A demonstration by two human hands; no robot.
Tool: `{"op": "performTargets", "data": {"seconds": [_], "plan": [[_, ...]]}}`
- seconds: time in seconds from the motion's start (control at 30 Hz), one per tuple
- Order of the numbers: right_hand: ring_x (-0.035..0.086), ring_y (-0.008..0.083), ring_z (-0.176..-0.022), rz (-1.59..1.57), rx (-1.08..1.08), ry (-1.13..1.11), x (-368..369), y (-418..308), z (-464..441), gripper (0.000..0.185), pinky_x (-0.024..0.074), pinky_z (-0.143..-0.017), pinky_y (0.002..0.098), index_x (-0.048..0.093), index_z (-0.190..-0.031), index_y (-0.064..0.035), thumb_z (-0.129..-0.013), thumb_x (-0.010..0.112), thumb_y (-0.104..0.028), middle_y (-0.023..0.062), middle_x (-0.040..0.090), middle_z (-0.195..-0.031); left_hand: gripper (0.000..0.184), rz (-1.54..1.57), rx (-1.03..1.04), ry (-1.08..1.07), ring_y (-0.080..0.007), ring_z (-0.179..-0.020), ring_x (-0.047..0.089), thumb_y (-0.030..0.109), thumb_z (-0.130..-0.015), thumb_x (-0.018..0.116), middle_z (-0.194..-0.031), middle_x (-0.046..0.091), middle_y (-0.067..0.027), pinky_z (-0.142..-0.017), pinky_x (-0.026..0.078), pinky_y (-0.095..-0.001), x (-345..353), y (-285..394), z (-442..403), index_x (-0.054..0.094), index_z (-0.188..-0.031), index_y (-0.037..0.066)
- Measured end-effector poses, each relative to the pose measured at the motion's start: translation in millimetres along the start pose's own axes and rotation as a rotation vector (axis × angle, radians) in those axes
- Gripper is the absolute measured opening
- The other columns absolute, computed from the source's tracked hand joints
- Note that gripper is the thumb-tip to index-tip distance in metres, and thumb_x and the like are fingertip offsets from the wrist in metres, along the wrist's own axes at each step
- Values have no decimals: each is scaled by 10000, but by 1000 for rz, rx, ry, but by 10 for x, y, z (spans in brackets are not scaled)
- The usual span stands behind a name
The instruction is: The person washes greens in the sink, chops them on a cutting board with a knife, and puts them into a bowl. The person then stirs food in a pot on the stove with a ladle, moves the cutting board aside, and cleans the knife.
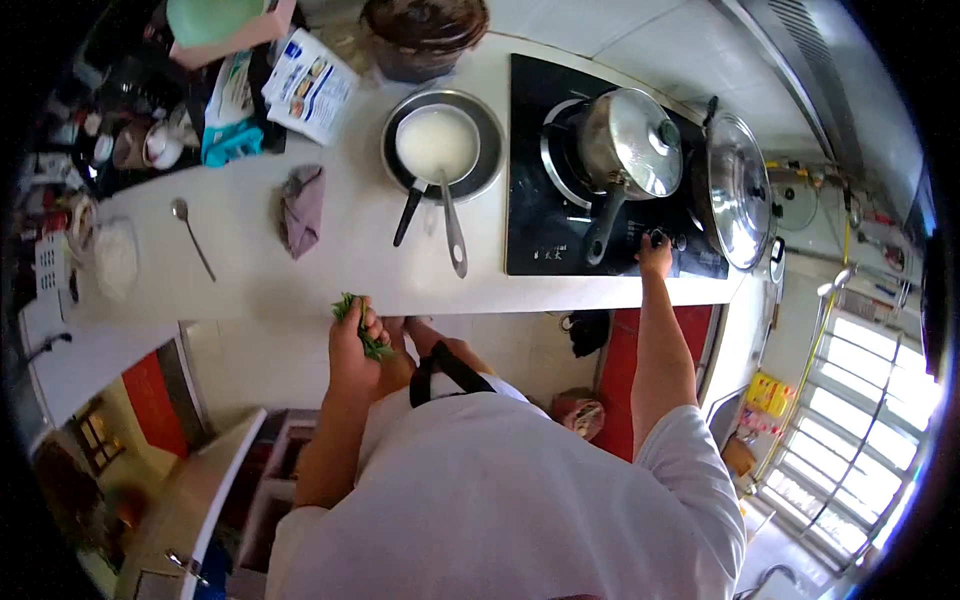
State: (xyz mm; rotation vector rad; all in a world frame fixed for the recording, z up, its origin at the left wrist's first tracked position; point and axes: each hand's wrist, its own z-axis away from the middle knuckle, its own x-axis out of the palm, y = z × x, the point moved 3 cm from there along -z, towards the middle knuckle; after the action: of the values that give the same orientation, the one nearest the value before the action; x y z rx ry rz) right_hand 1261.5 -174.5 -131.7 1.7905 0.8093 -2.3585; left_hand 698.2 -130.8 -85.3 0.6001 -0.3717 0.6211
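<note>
A bunch of green leaves [378,350] is gripped in my left hand [350,345], just in front of the counter edge. My right hand [655,258] is closed on a stove knob [657,239] at the front of the black gas stove [540,240]. Just behind that hand, a lidded saucepan [630,145] sits on the left burner, its dark handle pointing toward me. A large lidded pot [735,190] stands on the right side of the stove. Left of the stove, a small pan of white liquid [437,143] rests in a wider metal pan [487,180], with a grey-handled utensil [454,235] in it.
On the counter [360,230] lie a folded purple cloth [302,210] and a spoon [193,238]. A white-and-blue packet [308,85] and a dark brown pot [420,40] stand at the back. Far left is a clear container of white stuff [117,260]. A cabinet door [225,490] hangs open below left.
</note>
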Motion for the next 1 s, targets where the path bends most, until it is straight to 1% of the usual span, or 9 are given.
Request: {"op": "performTargets", "data": {"seconds": [0.13,0.2,0.23,0.37,0.5,0.6,0.8,0.93,1.0], "plan": [[608,369,-919,48,-135,47,192,466,-443,558,462,-819,424,486,-1174,-46,-759,671,-371,226,593,-1059,170,11,19,3,-88,-561,408,259,-938,479,-662,449,36,-558,375,-261,-100,-37,-33,509,-925,93],[628,332,-883,-198,-46,-47,154,386,-330,537,511,-735,404,491,-1162,-40,-751,690,-324,210,593,-1067,170,47,1,-2,-79,-557,410,267,-942,474,-662,452,41,-559,379,-256,-113,-63,-42,511,-927,101],[655,265,-778,41,-223,36,153,403,-426,512,545,-591,362,484,-1178,-37,-760,690,-250,179,614,-1009,170,66,-1,14,-79,-557,410,267,-942,474,-662,452,41,-559,379,-256,-133,-87,-57,511,-927,101],[653,199,-622,-106,-104,-17,96,311,-326,471,527,-529,328,492,-1170,-35,-774,670,-218,152,632,-858,178,70,6,-43,-59,-557,408,281,-941,477,-663,452,46,-560,378,-243,-160,-133,-122,516,-937,107],[648,190,-607,-29,-98,-31,91,341,-385,440,520,-533,321,503,-1145,-39,-779,664,-223,130,638,-786,175,84,0,-83,-70,-598,449,271,-930,493,-704,480,42,-589,404,-247,-238,-158,-156,526,-931,99],[638,187,-578,147,-253,66,129,484,-553,431,515,-536,321,502,-1138,-30,-784,660,-220,106,636,-725,157,129,-12,-11,-106,-695,506,243,-914,510,-790,522,19,-640,437,-271,-331,-185,-211,535,-941,90],[630,177,-560,-141,-144,-44,133,453,-478,424,501,-550,326,511,-1124,-40,-785,658,-248,104,637,-711,181,115,22,80,-143,-812,530,229,-896,533,-888,543,-28,-673,456,-307,-480,-80,-199,546,-988,73],[644,200,-648,-12,-190,-12,151,564,-603,485,505,-552,321,506,-1129,-39,-749,694,-274,114,636,-721,191,159,55,107,-118,-724,507,232,-908,527,-805,518,-5,-614,439,-285,-467,-39,-194,553,-994,64],[649,216,-681,55,-218,26,153,569,-604,501,507,-554,321,508,-1123,-33,-734,708,-279,125,637,-743,186,147,82,-18,-90,-620,456,229,-923,512,-709,470,23,-549,406,-254,-476,-22,-205,562,-989,62]]}}
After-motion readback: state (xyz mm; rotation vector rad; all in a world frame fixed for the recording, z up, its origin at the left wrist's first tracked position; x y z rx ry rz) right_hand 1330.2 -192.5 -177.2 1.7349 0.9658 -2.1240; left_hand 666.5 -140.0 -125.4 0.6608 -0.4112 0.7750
